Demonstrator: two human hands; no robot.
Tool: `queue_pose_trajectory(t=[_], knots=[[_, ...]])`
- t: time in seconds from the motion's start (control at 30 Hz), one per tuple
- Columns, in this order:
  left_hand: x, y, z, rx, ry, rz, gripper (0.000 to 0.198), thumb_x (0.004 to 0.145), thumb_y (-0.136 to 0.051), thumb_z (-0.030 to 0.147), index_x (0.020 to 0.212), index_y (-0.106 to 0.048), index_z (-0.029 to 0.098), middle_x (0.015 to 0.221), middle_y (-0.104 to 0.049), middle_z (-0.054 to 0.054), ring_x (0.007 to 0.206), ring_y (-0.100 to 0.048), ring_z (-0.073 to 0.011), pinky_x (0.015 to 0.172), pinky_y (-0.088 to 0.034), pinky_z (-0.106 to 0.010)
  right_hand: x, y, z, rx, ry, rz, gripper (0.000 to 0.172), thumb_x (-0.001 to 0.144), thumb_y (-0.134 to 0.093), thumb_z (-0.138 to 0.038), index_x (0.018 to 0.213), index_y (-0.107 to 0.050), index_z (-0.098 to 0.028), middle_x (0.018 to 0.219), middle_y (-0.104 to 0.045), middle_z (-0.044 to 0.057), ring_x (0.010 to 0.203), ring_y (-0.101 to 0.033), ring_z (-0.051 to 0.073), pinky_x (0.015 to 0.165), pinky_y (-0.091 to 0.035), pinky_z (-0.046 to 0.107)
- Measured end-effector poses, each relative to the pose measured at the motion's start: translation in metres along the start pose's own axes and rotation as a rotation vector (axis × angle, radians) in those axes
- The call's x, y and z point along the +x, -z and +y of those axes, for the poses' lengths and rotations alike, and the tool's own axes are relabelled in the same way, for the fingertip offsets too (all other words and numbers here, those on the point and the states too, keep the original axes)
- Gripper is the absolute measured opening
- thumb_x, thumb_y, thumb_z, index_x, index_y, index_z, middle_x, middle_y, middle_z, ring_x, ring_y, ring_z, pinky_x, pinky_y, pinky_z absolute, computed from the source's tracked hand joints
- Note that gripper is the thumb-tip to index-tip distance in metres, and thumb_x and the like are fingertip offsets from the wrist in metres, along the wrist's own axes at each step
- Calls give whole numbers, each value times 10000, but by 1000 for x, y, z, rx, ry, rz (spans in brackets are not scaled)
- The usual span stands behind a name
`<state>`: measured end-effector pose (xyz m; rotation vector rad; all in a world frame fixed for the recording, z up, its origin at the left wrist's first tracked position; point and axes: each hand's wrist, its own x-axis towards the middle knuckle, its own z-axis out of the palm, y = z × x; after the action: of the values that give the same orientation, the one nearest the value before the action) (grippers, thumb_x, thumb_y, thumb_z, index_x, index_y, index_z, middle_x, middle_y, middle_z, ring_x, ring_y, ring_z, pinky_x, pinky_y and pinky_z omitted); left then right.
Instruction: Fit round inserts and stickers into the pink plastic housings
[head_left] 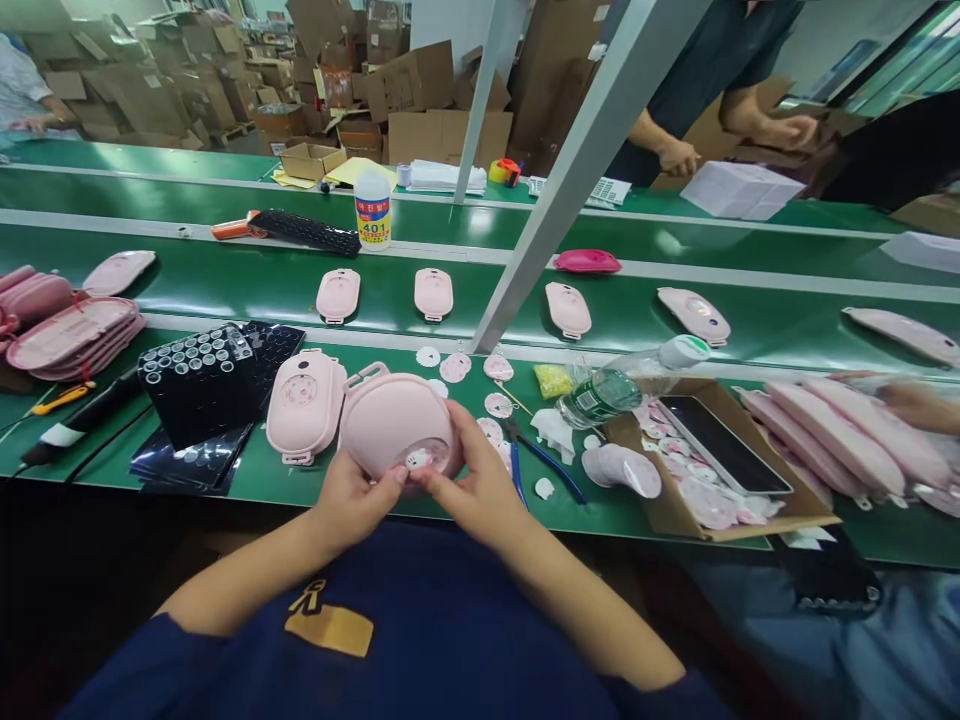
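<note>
A pale pink oval plastic case part (394, 415) is held tilted between my two hands, just above the table's front edge. My left hand (356, 500) grips its lower left, my right hand (472, 470) its right side. Both thumbs press at a small white cartoon-face piece (418, 458) in the round recess near the lower edge. Fingers behind the part are hidden. Left of it lies another pink case part (305, 405). Several round printed discs (455, 367) and blue-handled pliers (547, 465) lie to the right.
Black sheets with round stickers (199, 370) and stacked pink parts (75, 335) lie left. A water bottle (615, 390), cardboard box (675, 510) with a phone (724, 445), and metal post (570, 180) stand right. Beyond are pink parts (433, 293), a glue bottle (373, 210) and a co-worker's hands (679, 157).
</note>
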<state>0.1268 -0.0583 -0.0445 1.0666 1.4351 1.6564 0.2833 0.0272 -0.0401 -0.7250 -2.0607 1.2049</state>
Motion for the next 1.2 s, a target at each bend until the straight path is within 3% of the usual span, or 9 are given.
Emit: queue_pose_trajectory(t=[0.13,0.3,0.57,0.87,1.03,1.2], knots=[[9,-1,-10,-180,128,-50,552,778,-779,413,1235,-616,150,1205,-703,-139,1094,-665,-303,958,-547,-424,7,12,-5,53,-163,-91,757,854,-674,-457,1523,-357,-299,1543,-450,86,1409,-438,299,1164,-367,515],[-4,0,-6,-352,222,-165,692,783,-798,383,1386,-507,209,1322,-645,-140,1212,-610,-323,1015,-523,-440,4,27,-13,181,-245,-178,747,891,-620,-499,1548,-340,-279,1593,-384,65,1473,-346,278,1226,-254,502],[-15,3,21,-300,206,-244,715,779,-809,366,1405,-494,225,1309,-659,-141,1184,-636,-338,989,-557,-436,-1,30,-16,388,-248,-223,719,890,-642,-510,1532,-376,-327,1573,-421,25,1443,-394,287,1207,-309,484],[-18,2,26,-279,168,-247,662,790,-800,301,1374,-502,207,1301,-666,-146,1144,-663,-323,940,-583,-411,-5,33,-19,425,-265,-233,705,901,-650,-466,1533,-364,-334,1606,-364,13,1470,-350,278,1220,-290,479],[-19,3,18,-264,131,-231,642,789,-792,285,1359,-506,205,1243,-689,-137,1116,-671,-297,937,-575,-396,-11,28,-21,296,-181,-183,691,931,-621,-401,1549,-322,-321,1604,-368,25,1463,-368,262,1197,-343,458],[-16,-2,3,-291,139,-97,762,715,-844,341,1371,-481,206,1292,-645,-146,1181,-621,-325,1037,-497,-470,-20,19,-29,-105,47,-19,729,926,-615,-308,1571,-276,-287,1562,-432,72,1430,-422,270,1178,-377,445]])
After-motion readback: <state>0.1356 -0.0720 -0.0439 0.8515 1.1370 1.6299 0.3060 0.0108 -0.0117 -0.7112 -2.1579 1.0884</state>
